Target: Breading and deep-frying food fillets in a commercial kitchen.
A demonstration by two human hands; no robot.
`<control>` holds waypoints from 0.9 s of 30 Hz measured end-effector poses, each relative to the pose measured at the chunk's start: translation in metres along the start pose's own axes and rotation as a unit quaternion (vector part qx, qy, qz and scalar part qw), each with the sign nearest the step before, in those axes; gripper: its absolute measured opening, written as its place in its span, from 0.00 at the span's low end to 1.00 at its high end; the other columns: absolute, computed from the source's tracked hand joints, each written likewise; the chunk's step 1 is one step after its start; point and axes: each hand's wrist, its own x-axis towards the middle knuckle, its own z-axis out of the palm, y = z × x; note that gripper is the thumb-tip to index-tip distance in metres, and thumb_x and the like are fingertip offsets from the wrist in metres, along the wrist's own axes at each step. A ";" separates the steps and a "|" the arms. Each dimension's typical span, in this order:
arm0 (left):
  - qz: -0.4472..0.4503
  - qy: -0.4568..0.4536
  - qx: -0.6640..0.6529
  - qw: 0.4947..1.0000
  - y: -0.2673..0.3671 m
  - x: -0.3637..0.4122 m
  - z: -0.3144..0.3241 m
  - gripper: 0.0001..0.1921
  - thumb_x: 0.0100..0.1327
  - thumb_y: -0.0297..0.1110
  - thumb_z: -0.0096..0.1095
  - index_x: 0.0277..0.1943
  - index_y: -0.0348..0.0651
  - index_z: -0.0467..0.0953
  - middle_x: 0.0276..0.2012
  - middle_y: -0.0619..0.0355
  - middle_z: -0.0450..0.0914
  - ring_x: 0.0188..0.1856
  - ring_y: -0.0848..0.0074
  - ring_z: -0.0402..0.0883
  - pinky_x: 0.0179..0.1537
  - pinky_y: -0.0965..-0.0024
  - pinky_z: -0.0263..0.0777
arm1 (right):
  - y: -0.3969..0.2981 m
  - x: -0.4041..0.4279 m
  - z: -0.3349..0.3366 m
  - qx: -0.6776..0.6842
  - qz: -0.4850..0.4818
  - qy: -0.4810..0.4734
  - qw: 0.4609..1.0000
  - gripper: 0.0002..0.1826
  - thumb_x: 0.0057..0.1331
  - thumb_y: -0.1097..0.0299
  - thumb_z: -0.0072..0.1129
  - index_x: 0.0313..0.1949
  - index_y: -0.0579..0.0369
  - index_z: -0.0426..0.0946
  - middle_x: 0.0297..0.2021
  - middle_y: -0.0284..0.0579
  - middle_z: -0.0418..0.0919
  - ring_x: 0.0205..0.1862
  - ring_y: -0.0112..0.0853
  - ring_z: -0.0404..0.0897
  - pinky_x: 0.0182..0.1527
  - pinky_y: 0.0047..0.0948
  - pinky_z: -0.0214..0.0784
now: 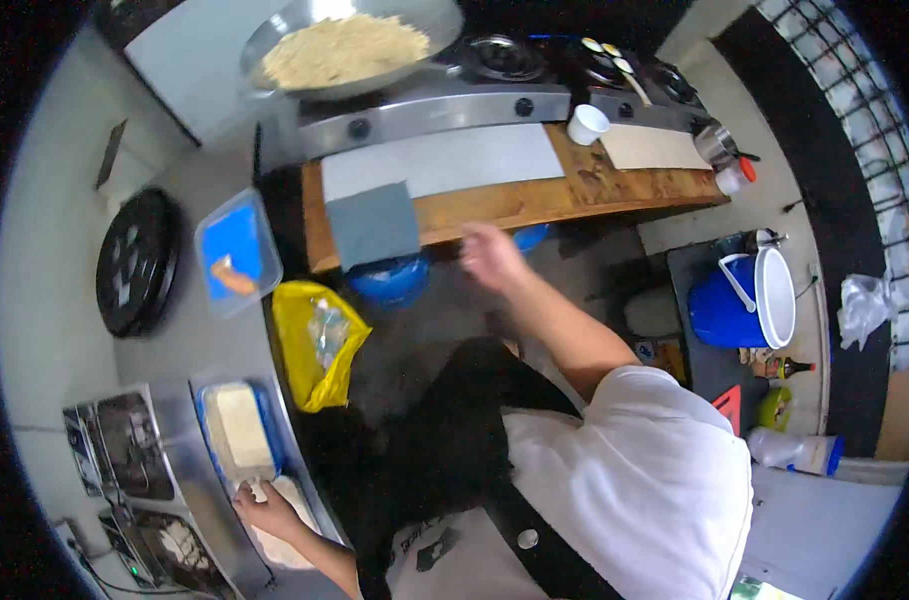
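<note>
At the lower left, my left hand (263,510) is at the near edge of a blue-rimmed plastic container (212,442) that holds a pale block (246,431). Beneath and beside that hand lies a white, floury-looking mass (285,551) in a second container; whether the fingers pinch anything is hidden. My right hand (490,256) is blurred, raised near the front edge of a wooden bench (492,206), its fingers curled, and its grip is unclear. A grey sheet (373,225) hangs over the bench edge to its left.
A large metal wok (443,30) of pale crumbly food stands on the stove (439,112). Left are a clear tub (270,259), a black round lid (135,262) and a yellow bag (293,360). A white cup (588,124) stands on the bench; a blue bucket (717,300) is right.
</note>
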 end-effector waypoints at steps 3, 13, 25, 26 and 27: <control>0.051 -0.024 -0.042 0.998 0.043 -0.007 0.041 0.15 0.57 0.30 0.67 0.43 0.28 0.78 0.41 0.41 0.74 0.44 0.50 0.75 0.46 0.55 0.70 | -0.132 0.005 -0.100 -0.017 -0.209 0.106 0.972 0.07 0.66 0.60 0.57 0.39 0.46 0.77 0.24 0.29 0.66 0.22 0.22 0.64 0.20 0.23 0.54; 0.062 -0.045 0.163 0.984 0.262 -0.064 0.146 0.10 0.57 0.32 0.67 0.38 0.34 0.81 0.38 0.40 0.76 0.45 0.45 0.75 0.50 0.50 0.68 | -0.470 0.167 -0.408 -0.339 -0.511 0.400 0.681 0.13 0.59 0.64 0.64 0.42 0.56 0.84 0.30 0.44 0.81 0.24 0.30 0.77 0.31 0.30 0.72; 0.062 -0.026 0.232 0.970 0.352 -0.078 0.144 0.15 0.57 0.36 0.66 0.43 0.33 0.80 0.43 0.35 0.75 0.47 0.42 0.74 0.51 0.47 0.68 | -0.551 0.242 -0.412 -0.603 -0.273 0.482 0.574 0.23 0.58 0.54 0.70 0.45 0.57 0.81 0.40 0.60 0.84 0.46 0.53 0.82 0.49 0.44 0.74; 0.059 -0.036 0.236 0.969 0.357 -0.076 0.151 0.18 0.57 0.37 0.67 0.45 0.32 0.80 0.46 0.33 0.75 0.49 0.41 0.74 0.53 0.46 0.68 | -0.561 0.244 -0.427 -0.629 -0.260 0.488 0.546 0.23 0.58 0.53 0.69 0.44 0.59 0.82 0.40 0.60 0.84 0.45 0.54 0.82 0.49 0.45 0.74; 0.046 -0.034 0.242 0.969 0.353 -0.076 0.150 0.18 0.57 0.37 0.67 0.45 0.32 0.80 0.46 0.33 0.75 0.49 0.41 0.74 0.53 0.46 0.68 | -0.559 0.249 -0.422 -0.636 -0.261 0.475 0.549 0.23 0.58 0.53 0.69 0.44 0.59 0.82 0.40 0.60 0.84 0.45 0.54 0.82 0.49 0.45 0.74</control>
